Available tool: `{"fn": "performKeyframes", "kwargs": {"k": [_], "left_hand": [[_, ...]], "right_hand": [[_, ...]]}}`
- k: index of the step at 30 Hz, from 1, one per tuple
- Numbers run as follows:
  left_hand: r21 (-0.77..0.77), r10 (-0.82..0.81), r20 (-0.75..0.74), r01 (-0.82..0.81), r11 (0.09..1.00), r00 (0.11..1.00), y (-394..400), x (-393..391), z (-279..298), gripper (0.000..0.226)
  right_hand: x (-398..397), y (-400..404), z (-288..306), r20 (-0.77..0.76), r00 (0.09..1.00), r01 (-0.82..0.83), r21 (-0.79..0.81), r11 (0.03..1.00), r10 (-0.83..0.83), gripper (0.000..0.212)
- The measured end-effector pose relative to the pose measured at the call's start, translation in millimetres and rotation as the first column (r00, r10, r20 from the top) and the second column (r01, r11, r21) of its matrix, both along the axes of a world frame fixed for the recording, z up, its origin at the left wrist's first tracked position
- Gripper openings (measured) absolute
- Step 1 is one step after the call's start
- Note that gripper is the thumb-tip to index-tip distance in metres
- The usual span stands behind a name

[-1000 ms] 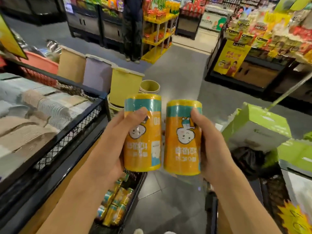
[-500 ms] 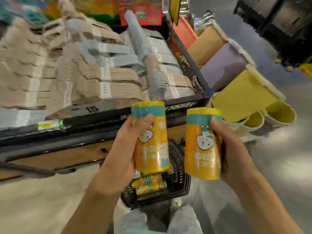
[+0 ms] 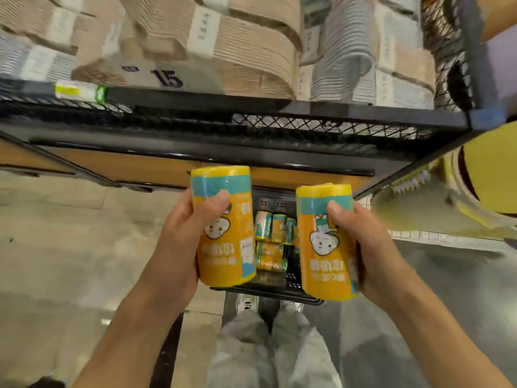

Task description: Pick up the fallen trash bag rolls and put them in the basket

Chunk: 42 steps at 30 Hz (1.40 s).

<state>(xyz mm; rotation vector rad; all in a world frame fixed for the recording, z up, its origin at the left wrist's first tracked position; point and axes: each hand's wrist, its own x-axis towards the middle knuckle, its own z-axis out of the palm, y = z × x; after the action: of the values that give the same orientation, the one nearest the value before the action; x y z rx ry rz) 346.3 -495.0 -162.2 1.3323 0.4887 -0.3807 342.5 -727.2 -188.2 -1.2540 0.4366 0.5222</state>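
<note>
Left grip (image 3: 179, 242): thumb and fingers wrapped round the left roll (image 3: 223, 228), held upright.
Right grip (image 3: 372, 247): likewise clasps the right roll (image 3: 326, 245).
Placement: both rolls hang above the basket (image 3: 268, 289) on the floor, probably for dropping in.
Arms: extended forward, converging.

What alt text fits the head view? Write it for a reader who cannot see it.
Two hands, left hand and right hand, each hold an upright orange trash bag roll, left roll and right roll, above a black basket on the floor that already contains smaller rolls. Behind it stands a wire-fronted shelf of stacked hangers.
</note>
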Motion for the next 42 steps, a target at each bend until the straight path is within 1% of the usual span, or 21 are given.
{"fn": "performKeyframes", "kwargs": {"k": [3,7,9,11,12,13,14,16,17,18,19,22,25,27,29,31,33,35,37,39,42], "left_hand": [[0.033,-0.040,-0.028,0.041,0.999,0.999,7.0,8.2,-72.9,0.036],[0.135,-0.156,-0.053,0.162,0.978,0.986,17.2,16.0,-187.4,0.051],[0.200,-0.260,-0.050,0.265,0.943,0.964,21.7,18.7,-248.4,0.055],[0.302,-0.363,-0.041,0.358,0.883,0.931,28.8,20.7,-311.3,0.058],[0.375,-0.420,-0.048,0.407,0.833,0.906,33.8,21.9,-343.2,0.061],[0.458,-0.490,-0.055,0.458,0.762,0.870,38.4,23.3,-375.4,0.066],[0.547,-0.570,-0.069,0.509,0.665,0.819,42.5,24.7,-407.0,0.071],[0.708,-0.719,-0.123,0.568,0.420,0.685,49.3,25.8,-463.1,0.078],[0.768,-0.766,-0.161,0.566,0.299,0.623,51.3,25.9,-487.4,0.080],[0.803,-0.795,-0.193,0.558,0.208,0.575,52.2,25.8,-507.6,0.082],[0.821,-0.816,-0.219,0.553,0.143,0.535,53.6,25.3,-526.0,0.083],[0.865,-0.876,-0.263,0.501,-0.028,0.405,58.5,23.4,-574.0,0.079],[0.845,-0.884,-0.380,0.491,-0.212,0.272,58.5,25.1,-609.9,0.080],[0.807,-0.867,-0.461,0.498,-0.319,0.192,54.2,26.8,-627.5,0.080],[0.793,-0.854,-0.498,0.478,-0.377,0.153,48.8,26.8,-640.5,0.076],[0.802,-0.844,-0.516,0.430,-0.416,0.147,43.0,23.2,-649.2,0.066],[0.845,-0.859,-0.490,0.323,-0.427,0.148,40.0,16.9,-656.3,0.053],[0.848,-0.848,-0.512,0.239,-0.472,0.140,41.7,12.0,-662.8,0.051],[0.823,-0.811,-0.562,0.207,-0.529,0.162,47.0,9.9,-668.0,0.057],[0.793,-0.766,-0.609,0.195,-0.577,0.206,49.8,9.8,-670.8,0.064],[0.761,-0.713,-0.649,0.215,-0.612,0.265,48.1,10.9,-669.8,0.067]], "right_hand": [[9.2,1.2,-68.0,-0.033,0.998,-0.061,-0.071,0.996,0.058,0.039],[18.9,5.2,-170.9,-0.069,0.989,-0.139,-0.156,0.978,0.130,0.041],[21.2,7.5,-228.7,-0.063,0.980,-0.199,-0.254,0.946,0.190,0.042],[21.3,12.0,-289.4,-0.032,0.960,-0.271,-0.356,0.894,0.278,0.042],[20.0,14.7,-321.2,-0.028,0.941,-0.316,-0.426,0.848,0.337,0.047],[17.7,17.4,-352.1,-0.035,0.914,-0.364,-0.515,0.776,0.405,0.056],[15.5,20.0,-382.5,-0.056,0.873,-0.414,-0.609,0.677,0.484,0.067],[10.2,25.2,-434.3,-0.142,0.763,-0.505,-0.740,0.445,0.631,0.086],[7.6,27.6,-457.0,-0.172,0.715,-0.530,-0.766,0.364,0.678,0.089],[4.8,28.9,-478.1,-0.192,0.673,-0.547,-0.779,0.306,0.714,0.090],[1.6,29.7,-498.0,-0.215,0.636,-0.564,-0.785,0.257,0.741,0.090],[-6.1,30.2,-544.8,-0.300,0.536,-0.609,-0.784,0.116,0.789,0.090],[-11.9,28.6,-574.6,-0.354,0.461,-0.622,-0.783,0.011,0.814,0.090],[-14.4,27.0,-589.0,-0.379,0.435,-0.627,-0.778,-0.027,0.817,0.091],[-16.3,25.8,-599.3,-0.384,0.429,-0.624,-0.780,-0.039,0.817,0.092],[-17.2,25.2,-606.5,-0.379,0.434,-0.621,-0.783,-0.033,0.817,0.093],[-18.0,25.7,-610.9,-0.362,0.444,-0.616,-0.787,-0.014,0.820,0.093],[-18.2,26.4,-612.5,-0.346,0.448,-0.609,-0.793,-0.002,0.824,0.093],[-18.4,27.4,-612.4,-0.335,0.446,-0.607,-0.794,0.006,0.830,0.092],[-18.0,28.6,-611.9,-0.330,0.437,-0.603,-0.798,0.000,0.837,0.091],[-15.8,29.7,-611.7,-0.334,0.425,-0.593,-0.805,-0.020,0.841,0.092]]}}
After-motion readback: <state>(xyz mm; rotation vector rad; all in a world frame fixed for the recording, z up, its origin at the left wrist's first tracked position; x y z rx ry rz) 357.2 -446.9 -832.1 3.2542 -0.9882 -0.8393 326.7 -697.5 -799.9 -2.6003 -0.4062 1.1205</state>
